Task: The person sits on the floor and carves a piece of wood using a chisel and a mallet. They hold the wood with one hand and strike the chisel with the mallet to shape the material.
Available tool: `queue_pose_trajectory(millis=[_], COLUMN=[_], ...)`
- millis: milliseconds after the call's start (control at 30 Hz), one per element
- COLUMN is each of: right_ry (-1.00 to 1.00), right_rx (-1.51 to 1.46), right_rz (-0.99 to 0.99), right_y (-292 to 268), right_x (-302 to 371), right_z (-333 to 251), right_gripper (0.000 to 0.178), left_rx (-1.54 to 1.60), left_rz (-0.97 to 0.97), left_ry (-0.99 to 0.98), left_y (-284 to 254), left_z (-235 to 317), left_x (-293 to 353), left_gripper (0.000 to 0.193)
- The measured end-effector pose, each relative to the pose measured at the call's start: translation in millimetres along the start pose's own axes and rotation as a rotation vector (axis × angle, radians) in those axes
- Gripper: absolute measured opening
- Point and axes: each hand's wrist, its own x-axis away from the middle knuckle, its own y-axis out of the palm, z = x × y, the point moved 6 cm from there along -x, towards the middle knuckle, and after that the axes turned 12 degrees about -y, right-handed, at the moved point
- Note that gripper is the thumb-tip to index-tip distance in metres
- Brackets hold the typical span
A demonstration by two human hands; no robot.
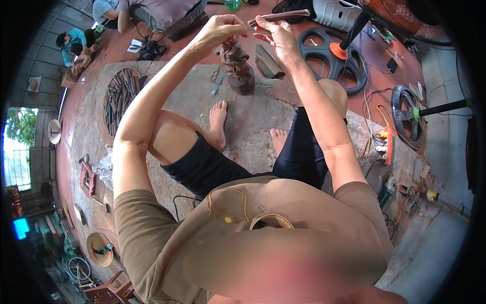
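Note:
A dark brown wood carving point(238, 66) stands upright on the stone slab in front of my feet, its upper part cut into rough, twisting shapes. Over its top is my left hand point(223, 31), the fingers curled and pressed together; whatever they may hold is too small to see. My right hand point(279, 40) pinches a brown stick-shaped tool point(281, 16) between thumb and fingers, the tool lying almost level and pointing left toward my left hand. Its exact kind cannot be made out.
Left of my leg, a round basket point(107, 119) holds several chisel-like tools. A metal ruler point(217, 84) and a wood block point(269, 62) flank the carving. Fan bases point(331, 63), a power strip point(388, 147) and cables lie right. Other people point(157, 12) sit ahead left.

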Motion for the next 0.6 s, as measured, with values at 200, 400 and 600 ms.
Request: queue_pose_trajectory(millis=[200, 400, 600], right_ry=[-0.019, -0.053, -0.058], right_rx=[-0.026, 0.082, 0.066], right_rz=[0.036, 0.004, 0.009], right_y=[-1.8, -0.5, -1.4], right_x=[-2.9, -3.0, -4.3], right_z=[-4.2, -3.8, -2.3], right_gripper=[0.022, 0.024, 0.024], left_rx=[0.08, 0.109, 0.094], left_rz=[-0.025, -0.027, 0.006], left_ry=[-0.044, -0.067, -0.025], left_y=[1.4, 5.8, 4.6], left_z=[-6.8, -5.5, -5.4], left_x=[-0.5, -1.2, -2.3], left_gripper=[0.027, 0.03, 0.022])
